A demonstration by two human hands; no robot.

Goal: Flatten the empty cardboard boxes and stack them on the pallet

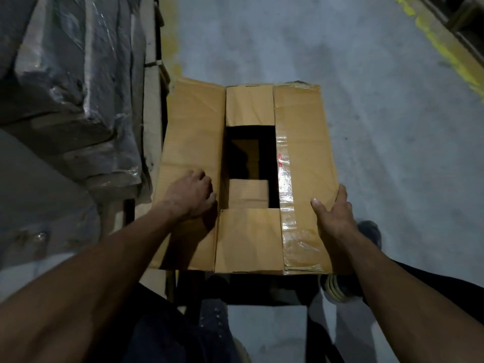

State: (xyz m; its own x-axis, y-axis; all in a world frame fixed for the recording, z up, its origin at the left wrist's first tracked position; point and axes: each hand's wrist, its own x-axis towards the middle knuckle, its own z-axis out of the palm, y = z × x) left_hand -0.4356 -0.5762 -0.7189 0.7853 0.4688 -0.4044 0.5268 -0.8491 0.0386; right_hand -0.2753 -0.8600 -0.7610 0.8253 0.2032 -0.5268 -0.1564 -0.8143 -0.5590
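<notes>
Grey concrete floor [340,61] is lying bare ahead and right of the brown cardboard box [246,176], still standing unflattened. Left hand [190,196], fingers curled, is pressing its left flap; right hand [334,218], fingers straight, is bracing the taped right edge. Collapsing likely comes next. Plastic-wrapped stacked goods [76,82] are crowding the left.

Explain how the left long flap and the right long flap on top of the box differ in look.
The right long flap carries shiny clear tape along its inner edge, with small red marks; the left long flap shows bare cardboard. The left hand rests on the left flap with curled fingers, while the right hand lies on the right flap's outer edge with straighter fingers. Both are brown and creased.
</notes>
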